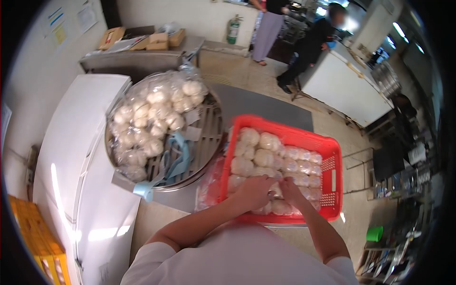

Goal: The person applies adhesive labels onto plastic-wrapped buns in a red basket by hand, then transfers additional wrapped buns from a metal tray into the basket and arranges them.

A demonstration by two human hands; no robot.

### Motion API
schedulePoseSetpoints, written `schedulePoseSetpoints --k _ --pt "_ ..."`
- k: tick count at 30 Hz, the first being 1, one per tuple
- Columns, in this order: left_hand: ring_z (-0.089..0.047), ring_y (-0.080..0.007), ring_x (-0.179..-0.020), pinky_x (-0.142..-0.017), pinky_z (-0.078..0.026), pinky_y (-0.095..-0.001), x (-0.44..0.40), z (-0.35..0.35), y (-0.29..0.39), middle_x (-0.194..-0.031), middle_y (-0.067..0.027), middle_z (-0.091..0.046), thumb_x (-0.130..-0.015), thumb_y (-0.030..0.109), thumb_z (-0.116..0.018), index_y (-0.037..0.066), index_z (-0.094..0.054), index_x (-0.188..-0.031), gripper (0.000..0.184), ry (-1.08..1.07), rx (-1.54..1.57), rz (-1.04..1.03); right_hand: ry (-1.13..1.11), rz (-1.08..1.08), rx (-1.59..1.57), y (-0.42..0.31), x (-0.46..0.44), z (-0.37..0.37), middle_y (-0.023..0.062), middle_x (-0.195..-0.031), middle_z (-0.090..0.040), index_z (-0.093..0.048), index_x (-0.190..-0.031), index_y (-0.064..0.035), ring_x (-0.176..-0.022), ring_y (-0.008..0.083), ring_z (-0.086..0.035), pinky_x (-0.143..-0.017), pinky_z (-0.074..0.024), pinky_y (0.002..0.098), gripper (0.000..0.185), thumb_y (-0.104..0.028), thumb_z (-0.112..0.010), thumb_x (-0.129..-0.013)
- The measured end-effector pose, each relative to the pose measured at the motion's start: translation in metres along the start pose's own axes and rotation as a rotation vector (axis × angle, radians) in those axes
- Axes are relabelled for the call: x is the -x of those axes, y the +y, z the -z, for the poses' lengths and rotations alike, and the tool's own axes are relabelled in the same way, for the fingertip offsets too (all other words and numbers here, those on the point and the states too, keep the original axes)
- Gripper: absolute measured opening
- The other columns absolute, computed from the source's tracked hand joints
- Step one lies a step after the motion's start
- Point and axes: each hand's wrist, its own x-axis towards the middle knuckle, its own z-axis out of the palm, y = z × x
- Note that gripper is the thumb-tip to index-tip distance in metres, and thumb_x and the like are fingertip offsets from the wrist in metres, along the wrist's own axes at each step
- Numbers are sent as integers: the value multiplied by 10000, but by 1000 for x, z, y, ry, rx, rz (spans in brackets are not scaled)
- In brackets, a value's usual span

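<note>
A red plastic basket point(335, 187) holds round white buns point(242, 166) on its left side and rows of smaller plastic-wrapped buns point(297, 166) on its right. My left hand point(259, 189) is over the front of the basket, its fingers bent and closed. Close beside it, my right hand point(291, 191) has its fingers pinched together. Both hands meet over clear plastic around the buns, but what lies between the fingertips is too small and blurred to make out.
Left of the basket, a round slatted steamer tray point(209, 128) bears bagged buns point(156, 109) and a light blue strap-like item point(178, 156). A white chest point(71, 137) and yellow crates point(35, 228) flank the left. Two people stand at the back near a white counter point(332, 85).
</note>
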Motion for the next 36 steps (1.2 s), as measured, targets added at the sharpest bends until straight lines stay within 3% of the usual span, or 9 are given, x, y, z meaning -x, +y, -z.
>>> schedulePoseSetpoints --k 6,9,17,20,23,25,29,33,36 --pt "-720 -322 -881 -783 -584 -391 24 90 -42 -1017 -143 -743 -888 100 -736 21 -729 -1111 237 391 223 -26 102 16 237 -32 31 -14 372 -1442 -444 -387 -1480 58 -1322 528 -485 -1079 -427 570 760 -544 -520 -1034" --pt "-719 -274 -837 -755 -580 -349 20 128 -95 -1011 -133 -751 -896 108 -747 15 -738 -1108 231 636 258 142 380 140 422 -57 40 -22 337 -1379 -499 -429 -1459 33 -1297 511 -486 -1093 -394 587 695 -481 -580 -1016" --pt "-510 -462 -1280 -1075 -423 -527 -26 257 -280 -1364 -219 -617 -792 182 -823 40 -671 -1251 504 1313 -376 400 572 639 197 -116 59 -76 252 -1335 -542 -532 -1328 28 -1236 445 -505 -1065 -399 551 498 -272 -683 -960" --pt "-613 -431 -1141 -995 -485 -508 -41 280 -316 -1226 -205 -690 -815 175 -797 56 -695 -1208 423 1086 -518 439 574 650 223 -132 66 -83 243 -1320 -557 -549 -1307 24 -1226 433 -514 -1064 -409 536 471 -233 -695 -940" --pt "-694 -389 -945 -854 -544 -449 -44 289 -327 -1063 -195 -739 -883 164 -752 52 -723 -1128 271 1047 -203 423 570 618 199 -127 65 -82 241 -1316 -560 -552 -1294 19 -1229 439 -514 -1061 -408 545 477 -242 -716 -930" --pt "-693 -275 -748 -709 -535 -373 -47 273 -335 -871 -138 -734 -959 130 -686 4 -723 -1031 149 1236 12 106 569 606 143 -122 64 -82 243 -1313 -565 -553 -1290 16 -1222 444 -520 -1053 -417 546 476 -234 -728 -924" --pt "-567 -106 -825 -712 -479 -311 -10 245 -209 -862 -19 -644 -1019 73 -600 1 -681 -967 120 1110 283 148 546 606 -40 -124 59 -72 251 -1318 -576 -544 -1335 18 -1207 437 -548 -1047 -447 518 538 -198 -765 -894" --pt "-660 -159 -976 -855 -528 -304 17 160 -118 -1025 -61 -713 -853 -143 -483 40 -697 -992 313 716 839 -158 377 678 -212 -157 64 -43 243 -1373 -551 -534 -1381 13 -1244 413 -554 -1041 -490 478 619 -234 -787 -873" --pt "-668 -193 -1085 -958 -533 -356 30 105 -40 -1190 -108 -711 -771 -186 -532 36 -705 -1039 389 356 691 -239 235 847 -108 -178 77 -17 218 -1374 -560 -550 -1375 -9 -1252 388 -567 -1007 -519 450 602 -241 -784 -871"
